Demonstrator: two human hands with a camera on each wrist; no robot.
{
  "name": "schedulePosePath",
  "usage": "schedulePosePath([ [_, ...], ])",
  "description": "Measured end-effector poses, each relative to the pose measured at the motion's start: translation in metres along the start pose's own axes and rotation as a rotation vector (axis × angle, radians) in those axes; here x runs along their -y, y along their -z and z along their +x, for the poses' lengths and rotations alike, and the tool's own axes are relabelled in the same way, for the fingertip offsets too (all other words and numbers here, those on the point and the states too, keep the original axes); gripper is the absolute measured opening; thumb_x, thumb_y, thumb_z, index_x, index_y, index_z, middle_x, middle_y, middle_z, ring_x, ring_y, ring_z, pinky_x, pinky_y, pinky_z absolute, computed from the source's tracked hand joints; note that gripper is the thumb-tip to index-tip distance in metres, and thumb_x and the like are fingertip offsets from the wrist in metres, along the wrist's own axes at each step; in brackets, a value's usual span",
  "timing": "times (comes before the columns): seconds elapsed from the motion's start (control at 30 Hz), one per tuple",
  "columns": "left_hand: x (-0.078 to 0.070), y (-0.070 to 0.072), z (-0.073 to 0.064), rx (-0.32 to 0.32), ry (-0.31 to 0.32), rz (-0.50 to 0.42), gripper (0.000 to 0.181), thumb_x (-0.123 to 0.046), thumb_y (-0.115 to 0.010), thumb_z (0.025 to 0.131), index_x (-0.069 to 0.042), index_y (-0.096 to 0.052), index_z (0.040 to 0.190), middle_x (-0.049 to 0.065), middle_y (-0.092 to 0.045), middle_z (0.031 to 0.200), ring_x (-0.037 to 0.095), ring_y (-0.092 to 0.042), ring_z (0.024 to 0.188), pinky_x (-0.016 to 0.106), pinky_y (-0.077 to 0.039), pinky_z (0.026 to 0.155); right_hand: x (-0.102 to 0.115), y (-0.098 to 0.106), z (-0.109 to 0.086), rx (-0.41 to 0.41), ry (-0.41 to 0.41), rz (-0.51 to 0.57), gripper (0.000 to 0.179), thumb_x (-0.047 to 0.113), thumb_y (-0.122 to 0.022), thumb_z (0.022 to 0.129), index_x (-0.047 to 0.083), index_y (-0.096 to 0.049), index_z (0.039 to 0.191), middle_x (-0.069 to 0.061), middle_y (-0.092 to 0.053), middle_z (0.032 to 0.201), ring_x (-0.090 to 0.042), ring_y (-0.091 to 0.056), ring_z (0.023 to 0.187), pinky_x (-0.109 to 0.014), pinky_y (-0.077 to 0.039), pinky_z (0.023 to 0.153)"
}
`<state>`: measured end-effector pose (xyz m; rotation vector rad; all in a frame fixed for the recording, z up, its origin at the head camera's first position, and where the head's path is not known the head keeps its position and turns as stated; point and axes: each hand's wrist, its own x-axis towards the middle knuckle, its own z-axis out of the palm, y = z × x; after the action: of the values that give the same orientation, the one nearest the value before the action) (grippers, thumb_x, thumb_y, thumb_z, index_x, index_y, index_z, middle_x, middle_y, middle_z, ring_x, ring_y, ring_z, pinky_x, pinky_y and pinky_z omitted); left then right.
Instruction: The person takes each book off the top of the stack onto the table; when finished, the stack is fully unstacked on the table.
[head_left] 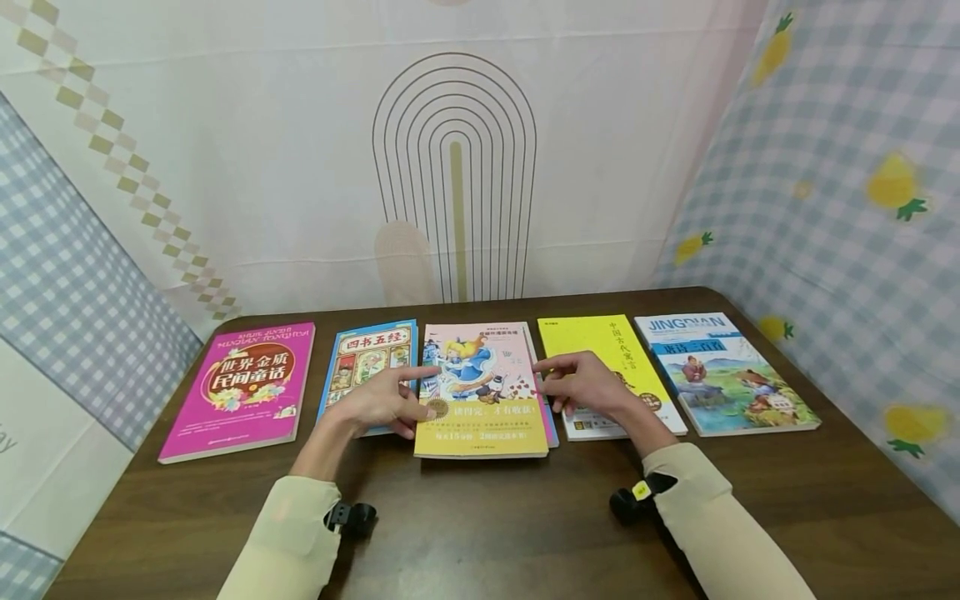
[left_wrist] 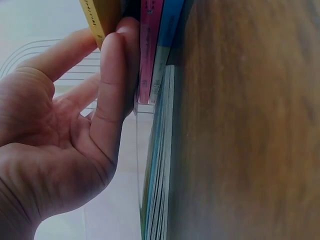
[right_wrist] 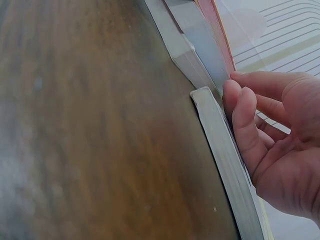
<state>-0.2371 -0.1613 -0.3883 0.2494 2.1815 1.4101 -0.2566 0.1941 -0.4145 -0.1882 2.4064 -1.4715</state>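
Our left hand (head_left: 381,402) pinches the left edge of the middle pink-and-yellow book (head_left: 482,392), long axis pointing away; our right hand (head_left: 587,386), fingers half-bent, touches its right edge, hold unclear.

A dark brown wood-grained desk (head_left: 480,517) is filling the lower part of the head view, its far right corner rounding off, a pale sheen of light lying on its near surface. Behind it a whitish cloth backdrop (head_left: 630,150) is hanging, faintly creased; nested dark-lined arches (head_left: 487,183) are enclosing an olive bar (head_left: 457,225), and a chain of diamonds (head_left: 138,162) is slanting down at left. Blue-and-white checked cloth (head_left: 832,133) is flanking both sides, yellow fruits (head_left: 892,182) dotting the right
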Motion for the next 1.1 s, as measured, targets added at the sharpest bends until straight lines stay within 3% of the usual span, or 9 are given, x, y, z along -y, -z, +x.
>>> schedulePosePath([
  [0.33, 0.0049, 0.0002, 0.0006, 0.024, 0.002, -0.031, 0.083, -0.008, -0.080, 0.093, -0.015, -0.039, 0.165, 0.012, -0.053, 0.097, 0.020, -0.067, 0.068, 0.033, -0.064, 0.062, 0.0013, -0.0032, -0.0007, 0.019, 0.017, -0.003, 0.046, 0.019, -0.076, 0.098, 0.007, -0.067, 0.142, -0.014, -0.070, 0.098, -0.018, -0.065, 0.063, -0.026, -0.057, 0.055],
  [0.7, 0.0034, 0.0009, -0.0003, 0.029, -0.051, -0.035, 0.087, -0.010, -0.084, 0.091, -0.013, -0.038, 0.165, 0.006, -0.053, 0.081, 0.017, -0.055, 0.069, 0.031, -0.062, 0.068, 0.0011, -0.0015, -0.0034, 0.005, -0.009, -0.002, 0.045, 0.021, -0.078, 0.096, 0.010, -0.069, 0.139, -0.015, -0.069, 0.099, -0.019, -0.065, 0.062, -0.024, -0.057, 0.055],
  [1.1, -0.0003, 0.0038, -0.0023, 0.002, -0.084, -0.092, 0.084, -0.005, -0.082, 0.091, -0.014, -0.040, 0.164, 0.005, -0.055, 0.085, 0.016, -0.062, 0.065, 0.031, -0.064, 0.067, 0.0015, -0.0004, -0.0016, 0.004, -0.017, 0.008, 0.046, 0.021, -0.078, 0.097, 0.011, -0.069, 0.141, -0.015, -0.070, 0.100, -0.020, -0.066, 0.063, -0.024, -0.057, 0.057],
])
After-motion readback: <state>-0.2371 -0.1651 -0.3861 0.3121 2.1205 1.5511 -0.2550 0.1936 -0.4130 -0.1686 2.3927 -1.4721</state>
